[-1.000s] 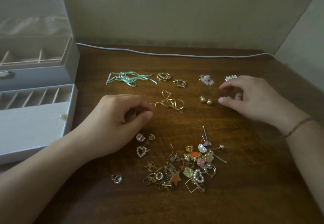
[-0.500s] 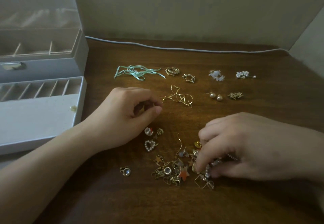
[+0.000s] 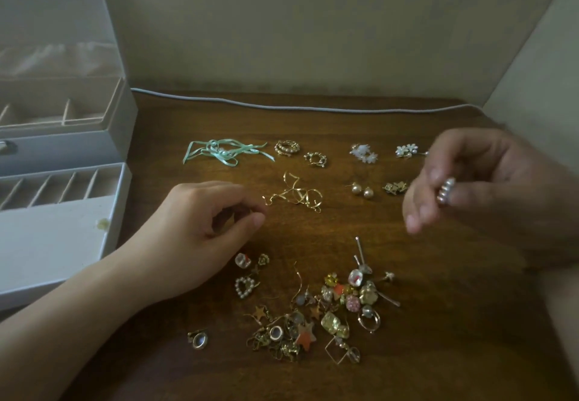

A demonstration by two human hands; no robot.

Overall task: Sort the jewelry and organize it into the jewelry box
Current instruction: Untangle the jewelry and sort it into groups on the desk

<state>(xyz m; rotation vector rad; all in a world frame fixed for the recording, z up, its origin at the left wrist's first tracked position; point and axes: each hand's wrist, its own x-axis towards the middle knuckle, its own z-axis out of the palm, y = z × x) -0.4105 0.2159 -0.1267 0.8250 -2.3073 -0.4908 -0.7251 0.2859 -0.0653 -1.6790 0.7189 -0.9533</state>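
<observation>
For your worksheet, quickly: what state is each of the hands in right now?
Left hand: fingers curled, thumb meeting fingertips; whether it holds anything cannot be told.
Right hand: pinching a small pearl earring, lifted off the table.

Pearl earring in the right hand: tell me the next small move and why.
Probably set the pearl earring down on bare table beside the sorted pairs, such as the pearl studs. The right hand pinches it above the table, and the pile looks to hold no obvious match.
</observation>
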